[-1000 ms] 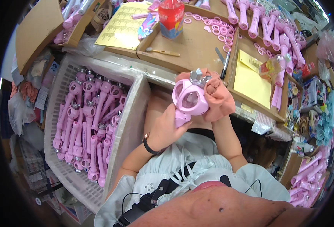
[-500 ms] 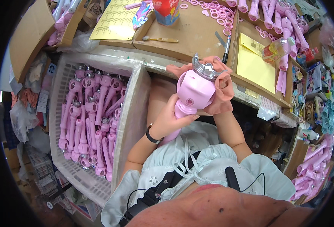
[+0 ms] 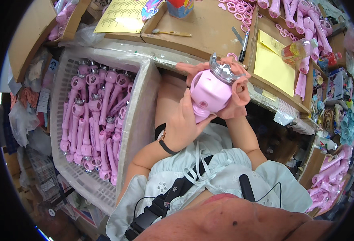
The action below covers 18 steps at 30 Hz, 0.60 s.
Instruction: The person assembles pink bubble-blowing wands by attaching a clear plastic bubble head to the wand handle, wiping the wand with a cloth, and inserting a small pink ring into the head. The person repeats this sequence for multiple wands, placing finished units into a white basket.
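Observation:
A pink toy wand (image 3: 211, 91) with a round hollow head and a silver crown (image 3: 224, 72) is held up in front of my body, tilted. My left hand (image 3: 185, 122) is closed round its neck just below the head, which hides most of the handle. Behind and to the right of the head, a salmon-orange cloth (image 3: 239, 96) drapes around the crown and side. My right hand (image 3: 236, 119) comes up under this cloth and holds it against the wand; its fingers are mostly covered.
On my left stands a white plastic basket (image 3: 58, 132) full of pink wands. The cardboard-lined bench (image 3: 201, 44) ahead carries pink rings (image 3: 241, 9), a marker (image 3: 244, 46), a toothbrush (image 3: 172, 33) and yellow paper (image 3: 271, 72). More pink wands (image 3: 329, 176) lie at right.
My left hand has shifted up the wand toward its head and turned more back-side up. The wand's head has moved slightly right, and the cloth still wraps its far side.

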Motion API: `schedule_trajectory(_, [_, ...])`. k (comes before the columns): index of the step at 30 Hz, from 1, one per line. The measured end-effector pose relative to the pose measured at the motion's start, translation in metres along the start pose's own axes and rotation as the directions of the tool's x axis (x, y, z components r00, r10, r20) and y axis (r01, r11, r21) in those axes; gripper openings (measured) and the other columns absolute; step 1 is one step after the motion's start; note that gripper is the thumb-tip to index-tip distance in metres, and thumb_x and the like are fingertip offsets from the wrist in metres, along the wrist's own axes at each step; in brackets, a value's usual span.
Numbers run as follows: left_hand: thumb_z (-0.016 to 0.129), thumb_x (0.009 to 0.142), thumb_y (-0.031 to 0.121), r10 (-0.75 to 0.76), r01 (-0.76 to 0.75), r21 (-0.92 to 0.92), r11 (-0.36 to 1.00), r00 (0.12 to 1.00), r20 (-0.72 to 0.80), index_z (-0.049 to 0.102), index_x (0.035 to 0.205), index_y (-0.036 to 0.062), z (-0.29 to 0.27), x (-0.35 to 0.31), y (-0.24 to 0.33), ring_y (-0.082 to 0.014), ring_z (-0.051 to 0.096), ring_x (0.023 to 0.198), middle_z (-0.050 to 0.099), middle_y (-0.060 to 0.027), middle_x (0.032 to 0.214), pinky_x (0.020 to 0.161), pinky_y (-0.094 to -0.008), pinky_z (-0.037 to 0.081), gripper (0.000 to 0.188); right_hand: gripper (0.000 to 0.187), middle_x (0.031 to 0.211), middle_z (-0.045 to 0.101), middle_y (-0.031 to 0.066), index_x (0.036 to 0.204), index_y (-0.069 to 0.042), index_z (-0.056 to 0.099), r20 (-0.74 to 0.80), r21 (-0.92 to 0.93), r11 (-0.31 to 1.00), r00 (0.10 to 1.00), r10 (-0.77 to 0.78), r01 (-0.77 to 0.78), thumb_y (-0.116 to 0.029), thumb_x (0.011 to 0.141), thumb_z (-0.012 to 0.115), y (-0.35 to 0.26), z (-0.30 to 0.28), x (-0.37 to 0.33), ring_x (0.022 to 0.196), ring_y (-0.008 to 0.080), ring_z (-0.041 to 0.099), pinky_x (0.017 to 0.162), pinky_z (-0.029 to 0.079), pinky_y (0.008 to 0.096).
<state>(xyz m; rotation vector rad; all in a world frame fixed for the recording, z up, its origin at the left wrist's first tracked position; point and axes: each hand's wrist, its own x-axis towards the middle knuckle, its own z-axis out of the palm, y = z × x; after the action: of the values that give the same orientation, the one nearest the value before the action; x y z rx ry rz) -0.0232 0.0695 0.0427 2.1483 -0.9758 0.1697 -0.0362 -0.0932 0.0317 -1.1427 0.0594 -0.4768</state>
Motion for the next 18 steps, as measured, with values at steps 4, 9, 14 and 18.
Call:
schedule_trajectory(4, [0.078, 0.071, 0.029, -0.020, 0.024, -0.077, 0.997, 0.998, 0.055, 0.029, 0.127, -0.0111, -0.003, 0.001, -0.004, -0.0364, 0.063, 0.083, 0.057, -0.0253, 0.100, 0.064, -0.0371, 0.052, 0.085, 0.056, 0.123, 0.050, 0.0121, 0.119, -0.006, 0.043, 0.112, 0.466, 0.843, 0.963, 0.246, -0.270, -0.050, 0.087, 0.051, 0.005, 0.005, -0.001, 0.116, 0.0236, 0.047, 0.101, 0.036, 0.0373])
schedule_trajectory(9, [0.073, 0.075, 0.019, -0.068, 0.314, -0.638, 0.703, 0.923, 0.378, 0.031, 0.123, -0.0070, -0.012, 0.008, -0.032, -0.0257, 0.063, 0.075, 0.059, -0.0189, 0.099, 0.060, -0.0317, 0.051, 0.069, 0.034, 0.119, 0.048, 0.0058, 0.115, -0.014, 0.042, -0.050, 0.379, 0.924, 0.996, 0.069, -0.045, -0.030, 0.090, 0.058, 0.009, 0.006, -0.003, 0.113, 0.0192, 0.048, 0.097, 0.041, 0.0363])
schedule_trajectory(14, [0.070, 0.077, 0.019, 0.267, 0.696, -0.579, -0.425, 0.707, 0.655, 0.039, 0.122, -0.0025, 0.004, 0.009, -0.052, -0.0177, 0.058, 0.058, 0.058, -0.0158, 0.097, 0.050, -0.0273, 0.048, 0.058, 0.018, 0.121, 0.042, 0.0162, 0.105, 0.000, 0.038, 0.150, -0.444, 0.816, 0.929, -0.339, 0.370, -0.016, 0.097, 0.041, 0.004, 0.006, -0.004, 0.111, 0.0229, 0.046, 0.095, 0.039, 0.0331])
schedule_trajectory(18, [0.066, 0.081, 0.013, -0.059, 0.627, -0.766, -0.141, 0.767, 0.639, 0.042, 0.120, -0.0029, 0.005, 0.007, -0.046, -0.0145, 0.059, 0.064, 0.057, -0.0135, 0.099, 0.055, -0.0257, 0.049, 0.048, 0.019, 0.118, 0.042, 0.0137, 0.109, -0.001, 0.039, 0.267, -0.641, 0.626, 0.894, -0.360, 0.444, -0.007, 0.092, 0.044, 0.003, 0.004, -0.003, 0.108, 0.0224, 0.045, 0.095, 0.037, 0.0317])
